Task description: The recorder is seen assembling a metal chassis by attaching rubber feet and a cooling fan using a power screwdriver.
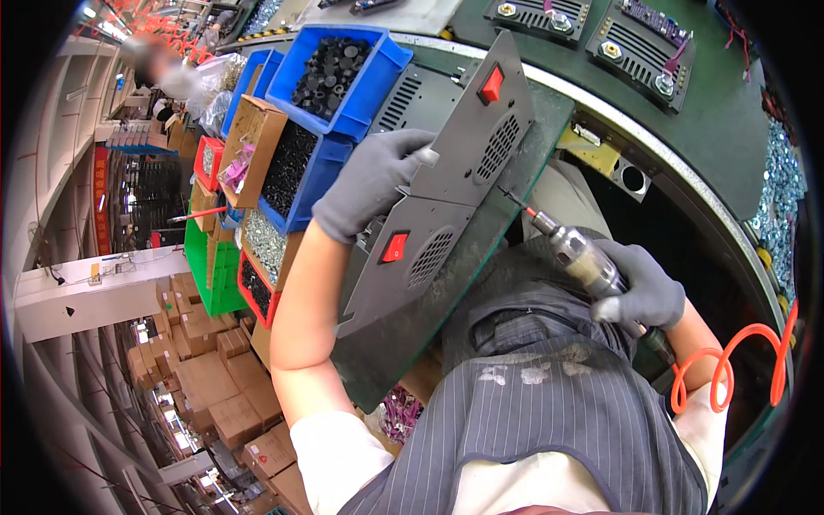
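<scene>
Grey metal panels [446,184] with red switches lie stacked at the desk's [403,352] near edge. Our left hand [371,182] is closed over the upper panel's left rim. Our right hand [639,292] grips the pneumatic screwdriver [577,253], whose bit meets the panel's right edge. We judge the panels stiff, light and sharp-edged, best held by the rim.

Left hand [371,184] reaches forward, fingers curled; right hand [642,287] fisted (tight grip).

The left glove [369,184] hides the grey panel's [481,137] left edge.
</scene>
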Tool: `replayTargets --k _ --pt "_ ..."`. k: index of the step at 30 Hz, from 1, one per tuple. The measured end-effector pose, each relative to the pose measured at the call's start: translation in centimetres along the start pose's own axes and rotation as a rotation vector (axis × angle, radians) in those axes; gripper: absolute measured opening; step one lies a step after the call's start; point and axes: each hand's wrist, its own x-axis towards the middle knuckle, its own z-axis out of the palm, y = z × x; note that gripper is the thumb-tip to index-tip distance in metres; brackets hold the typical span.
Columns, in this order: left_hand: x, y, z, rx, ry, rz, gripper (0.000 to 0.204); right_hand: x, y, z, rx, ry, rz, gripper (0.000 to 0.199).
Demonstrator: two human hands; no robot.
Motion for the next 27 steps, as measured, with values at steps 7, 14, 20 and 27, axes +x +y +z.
replayTargets --k 7,14,20,27 --pt "1.3 -6.7 2.0 -0.203 -0.163 0.268 0.03 2.4 2.5 0.4 0.005 -0.037 0.036 0.067" --pt "2.5 -7.7 1.9 -0.082 -0.332 0.32 0.023 3.3 2.4 0.1 0.11 -0.06 0.041 0.068" --pt "2.0 -7.2 1.8 -0.264 -0.298 0.353 0.023 3.3 2.4 0.0 0.144 -0.052 0.046 0.071" --pt "2.8 -8.8 2.1 -0.012 -0.291 0.502 0.022 3.6 2.6 -0.1 0.102 -0.046 0.041 0.07"
